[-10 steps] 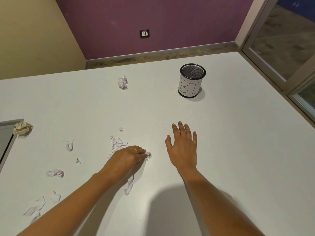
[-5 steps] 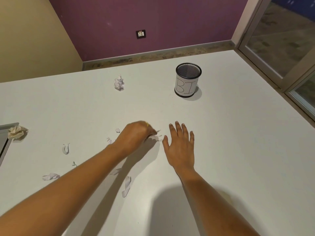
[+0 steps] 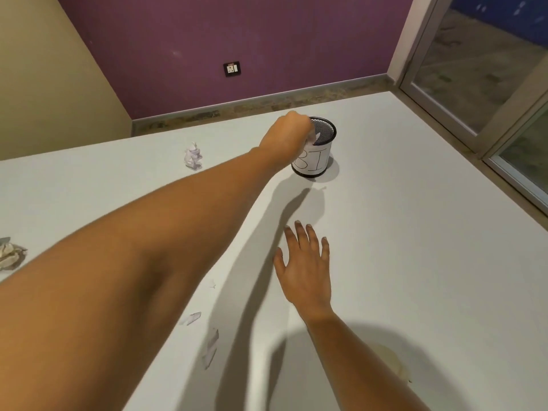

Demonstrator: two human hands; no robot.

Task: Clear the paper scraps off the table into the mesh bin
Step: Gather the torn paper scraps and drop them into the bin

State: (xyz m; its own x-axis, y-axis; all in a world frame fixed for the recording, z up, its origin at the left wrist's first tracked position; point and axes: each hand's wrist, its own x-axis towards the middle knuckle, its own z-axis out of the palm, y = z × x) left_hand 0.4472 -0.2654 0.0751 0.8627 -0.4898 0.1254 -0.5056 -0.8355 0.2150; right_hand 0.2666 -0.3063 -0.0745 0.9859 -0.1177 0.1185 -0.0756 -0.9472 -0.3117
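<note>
Left hand (image 3: 289,130) is held over the near rim of the mesh bin (image 3: 318,155), fingers curled, with white paper scraps (image 3: 312,137) pinched in them right at the opening. Right hand (image 3: 305,264) is laid flat on the counter (image 3: 415,232), fingers spread, nothing held. Bin is stood upright, far side. More paper is seen on the counter: crumpled ball (image 3: 193,155) left of the bin, torn strips (image 3: 211,347) beside the left forearm, beige wad (image 3: 10,255) at the left edge.
</note>
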